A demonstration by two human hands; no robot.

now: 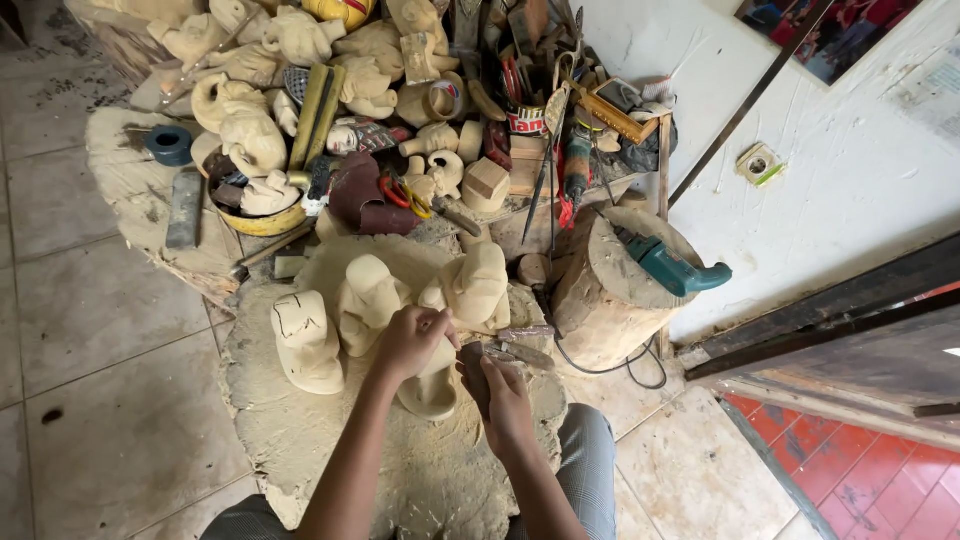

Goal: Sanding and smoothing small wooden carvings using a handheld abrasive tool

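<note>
My left hand (pixel 410 340) grips a pale wooden carving (pixel 432 392) that rests on a sawdust-covered mat (pixel 300 440). My right hand (pixel 500 385) is closed around a dark carving tool (pixel 474 362) pressed against the same piece. Three rough pale wooden figures stand just beyond: one at the left (pixel 305 340), one in the middle (pixel 370 295), one at the right (pixel 478 285). More chisels (pixel 520 345) lie to the right of my right hand.
A heap of carved wooden figures (pixel 250 130), a can of tools (pixel 525 110) and scissors (pixel 400 195) fills the back. A teal power tool (pixel 675 270) lies on a log stump (pixel 610 300). White wall at right, tiled floor (pixel 90 330) at left.
</note>
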